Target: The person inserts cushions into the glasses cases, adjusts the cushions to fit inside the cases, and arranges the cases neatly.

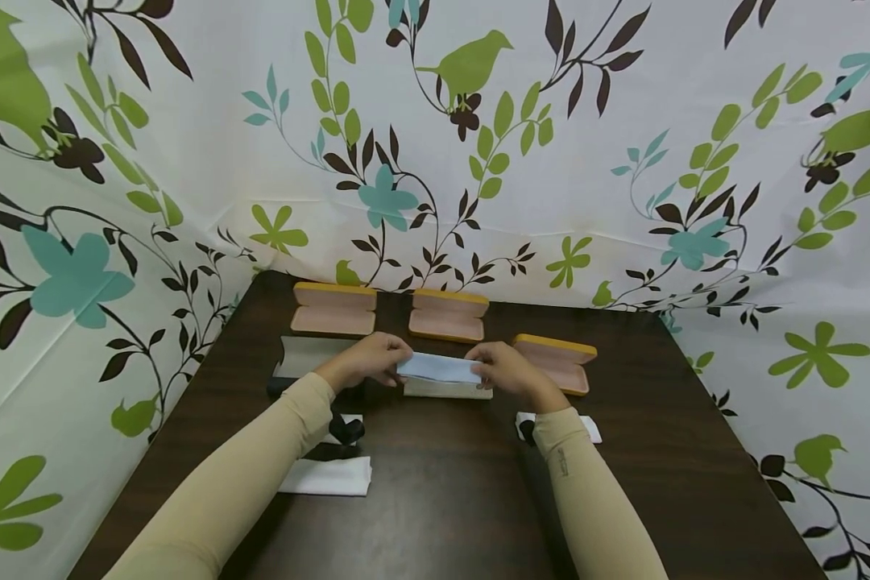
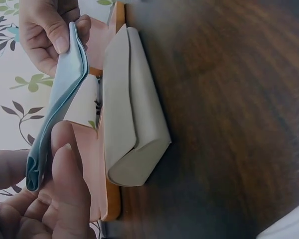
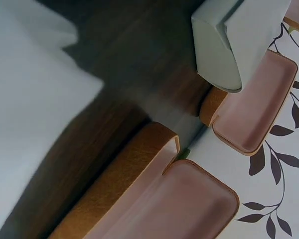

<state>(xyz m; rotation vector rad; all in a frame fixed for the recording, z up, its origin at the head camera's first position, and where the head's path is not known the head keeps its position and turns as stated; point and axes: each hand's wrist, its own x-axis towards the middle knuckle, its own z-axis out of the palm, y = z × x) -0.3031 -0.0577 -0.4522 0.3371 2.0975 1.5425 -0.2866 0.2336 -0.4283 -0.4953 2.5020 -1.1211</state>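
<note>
Between both hands, a folded light-blue cloth (image 1: 441, 367) is stretched out flat and level. My left hand (image 1: 368, 360) pinches its left end; in the left wrist view the fingers (image 2: 70, 184) and thumb close around the folded edge. The opposite end is pinched by my right hand (image 1: 509, 369), thumb on top in the left wrist view. Close below the cloth, a cream glasses case (image 1: 445, 391) with a slanted flap lies closed on the table. The right wrist view shows this cream case (image 3: 214, 55) but not the cloth.
Open orange glasses cases with pink lining (image 1: 333, 321) (image 1: 445, 325) (image 1: 551, 374) stand behind and right. An open dark case (image 1: 312, 354) with pale lining is at left. White folded cloths (image 1: 329, 475) (image 1: 590, 428) and black items (image 1: 346, 429) lie nearer on the dark table (image 1: 442, 499).
</note>
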